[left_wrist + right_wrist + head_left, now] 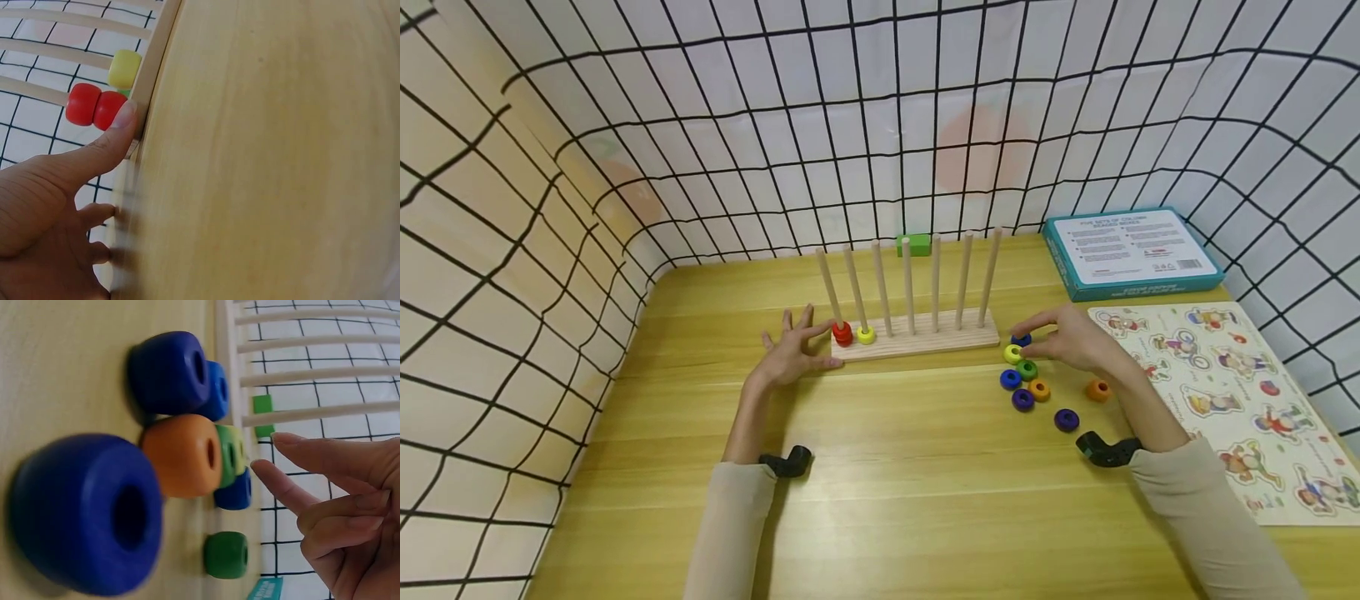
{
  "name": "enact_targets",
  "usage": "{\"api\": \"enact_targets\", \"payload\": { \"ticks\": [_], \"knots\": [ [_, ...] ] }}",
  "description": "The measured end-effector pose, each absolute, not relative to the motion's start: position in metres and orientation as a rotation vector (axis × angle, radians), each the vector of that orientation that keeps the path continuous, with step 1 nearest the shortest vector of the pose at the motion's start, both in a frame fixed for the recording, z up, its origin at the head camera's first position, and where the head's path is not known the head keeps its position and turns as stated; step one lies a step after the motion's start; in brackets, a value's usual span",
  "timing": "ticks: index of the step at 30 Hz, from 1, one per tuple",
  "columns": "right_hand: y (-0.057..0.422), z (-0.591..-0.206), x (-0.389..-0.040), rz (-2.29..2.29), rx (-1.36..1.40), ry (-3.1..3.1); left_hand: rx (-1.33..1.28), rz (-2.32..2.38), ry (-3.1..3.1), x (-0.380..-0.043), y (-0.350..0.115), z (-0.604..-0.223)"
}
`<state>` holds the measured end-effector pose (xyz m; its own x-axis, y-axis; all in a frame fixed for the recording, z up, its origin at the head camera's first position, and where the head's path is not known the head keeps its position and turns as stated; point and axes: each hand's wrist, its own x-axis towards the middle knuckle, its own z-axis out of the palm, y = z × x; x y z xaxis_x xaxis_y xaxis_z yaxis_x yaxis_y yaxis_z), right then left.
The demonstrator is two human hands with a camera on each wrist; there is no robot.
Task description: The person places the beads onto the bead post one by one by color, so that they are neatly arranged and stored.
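A wooden peg stand (pixel 917 339) with several upright rods stands mid-table. Two red beads (pixel 82 104) are stacked on its leftmost rod, and one yellow bead (pixel 866 336) sits on the rod beside it. My left hand (pixel 787 356) grips the stand's left end, its thumb on the front edge and index finger at the back. Over a cluster of loose beads hovers my right hand (pixel 1070 337), thumb and index finger apart with nothing between them. Nearest its fingertips lie a loose yellow bead (pixel 1009 358) and a blue bead (pixel 1021 340). A green bead (pixel 1027 376) lies close by.
Other loose beads include an orange one (pixel 1098 395) and a purple one (pixel 1066 427). A teal box (pixel 1135 250) and a picture board (pixel 1217 392) lie at the right. A green block (pixel 917 246) sits behind the stand. Black wire mesh (pixel 850 125) encloses the table.
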<state>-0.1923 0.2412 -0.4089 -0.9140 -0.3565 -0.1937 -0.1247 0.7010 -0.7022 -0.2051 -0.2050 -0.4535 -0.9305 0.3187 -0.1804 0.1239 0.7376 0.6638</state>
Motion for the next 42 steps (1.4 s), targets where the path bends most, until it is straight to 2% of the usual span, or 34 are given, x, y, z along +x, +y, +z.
{"api": "enact_targets", "payload": {
  "ticks": [21, 42],
  "knots": [
    [0.225, -0.416, -0.197, -0.811, -0.41, 2.694, 0.348, 0.975, 2.664, -0.206, -0.207, -0.457],
    [0.227, -0.419, -0.199, -0.858, -0.459, 2.678, 0.353, 0.987, 2.655, -0.208, -0.206, -0.455]
  ]
}}
